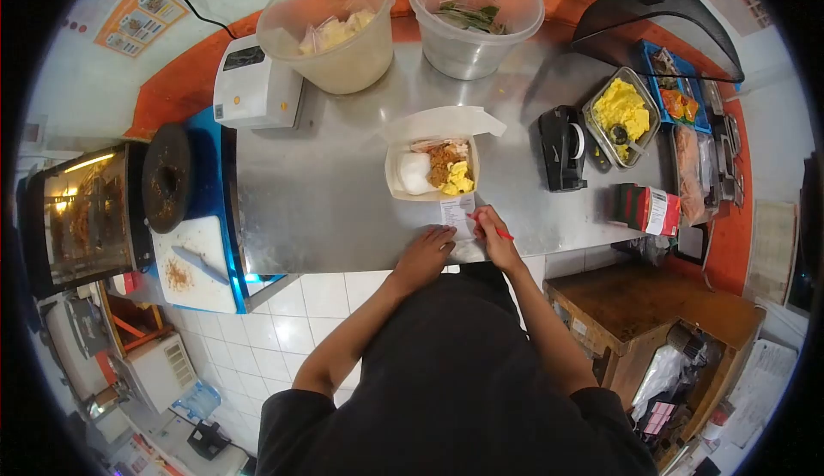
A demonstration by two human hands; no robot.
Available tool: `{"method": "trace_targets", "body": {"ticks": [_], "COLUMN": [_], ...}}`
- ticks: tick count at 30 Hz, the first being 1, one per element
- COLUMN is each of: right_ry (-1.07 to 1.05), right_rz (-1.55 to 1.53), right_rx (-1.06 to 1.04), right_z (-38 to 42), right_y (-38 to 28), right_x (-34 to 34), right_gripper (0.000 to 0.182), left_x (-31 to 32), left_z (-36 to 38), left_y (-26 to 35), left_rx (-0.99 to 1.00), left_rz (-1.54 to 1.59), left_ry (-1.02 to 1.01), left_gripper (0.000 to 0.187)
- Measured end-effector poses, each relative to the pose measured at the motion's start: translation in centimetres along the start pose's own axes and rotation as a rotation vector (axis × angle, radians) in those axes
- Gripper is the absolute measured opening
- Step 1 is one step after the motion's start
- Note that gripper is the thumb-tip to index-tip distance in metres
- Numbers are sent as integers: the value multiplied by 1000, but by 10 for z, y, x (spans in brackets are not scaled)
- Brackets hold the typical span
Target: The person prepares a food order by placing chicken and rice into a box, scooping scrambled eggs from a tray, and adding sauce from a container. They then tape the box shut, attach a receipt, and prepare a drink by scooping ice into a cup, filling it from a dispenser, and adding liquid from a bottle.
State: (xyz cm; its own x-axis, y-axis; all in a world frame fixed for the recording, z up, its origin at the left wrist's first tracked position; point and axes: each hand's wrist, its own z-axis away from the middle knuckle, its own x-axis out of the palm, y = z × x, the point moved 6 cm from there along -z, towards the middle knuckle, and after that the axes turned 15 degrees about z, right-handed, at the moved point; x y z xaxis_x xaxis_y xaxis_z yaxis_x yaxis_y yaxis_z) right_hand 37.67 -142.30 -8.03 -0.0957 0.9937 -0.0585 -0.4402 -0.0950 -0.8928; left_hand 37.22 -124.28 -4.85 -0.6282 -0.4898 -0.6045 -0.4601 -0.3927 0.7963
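My right hand [494, 232] grips a red pen [505, 235], its tip on a printed paper slip [456, 211] at the front edge of the steel counter. Beside the slip's lower left, my left hand [426, 255] lies palm down with its fingers stretched out and holds nothing. Just beyond the slip sits a paper food box [392, 186], its lid folded back. Inside it are a white mound of rice [415, 173], brown shredded food [445, 164] and yellow scrambled egg [457, 179].
Two plastic buckets [330, 64] [470, 55] stand at the back beside a white label printer [257, 85]. To the right are a black tape dispenser [562, 150], a tub of yellow food [625, 115] and a red box [645, 209]. A knife [199, 263] rests on a cutting board [193, 240] at left.
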Motion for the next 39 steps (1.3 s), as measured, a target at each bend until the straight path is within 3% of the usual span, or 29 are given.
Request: {"method": "trace_targets", "body": {"ticks": [3,7,12,15,18,21,24,27,33,36,39], "right_ry": [134,91,296,124,215,104,223,134,96,179,401], "right_rz": [276,294,435,350,394,315,453,310,184,239,499], "right_rx": [-187,-216,-257,-211,-210,-223,-305,-129,-149,-118,-205], "right_z": [-6,-10,-16,-15,-12,-10,-6,-5,-2,3,17], "right_y": [-24,-33,-32,-30,-30,-26,-29,-19,-10,-14,-44], "right_x": [14,24,17,22,15,20,15,15,9,0,-17], "right_gripper": [7,8,9,9,9,9,9,8,7,7,8], "left_x": [-2,0,-1,0,1,0,1,3,3,-1,-12], "left_z": [0,2,2,2,0,1,0,1,-3,-2,-1], "left_y": [4,4,6,4,2,4,2,0,2,5,8], "left_rx": [-2,-22,-28,-39,-48,-57,-21,-32,-25,-10,-8], "left_rz": [-29,-39,-24,-9,5,-6,-35,-22,-58,-55,19], "left_ry": [10,6,24,21,36,32,55,47,26,48,82], "left_gripper": [35,36,35,35,34,32,30,30,30,31,31]}}
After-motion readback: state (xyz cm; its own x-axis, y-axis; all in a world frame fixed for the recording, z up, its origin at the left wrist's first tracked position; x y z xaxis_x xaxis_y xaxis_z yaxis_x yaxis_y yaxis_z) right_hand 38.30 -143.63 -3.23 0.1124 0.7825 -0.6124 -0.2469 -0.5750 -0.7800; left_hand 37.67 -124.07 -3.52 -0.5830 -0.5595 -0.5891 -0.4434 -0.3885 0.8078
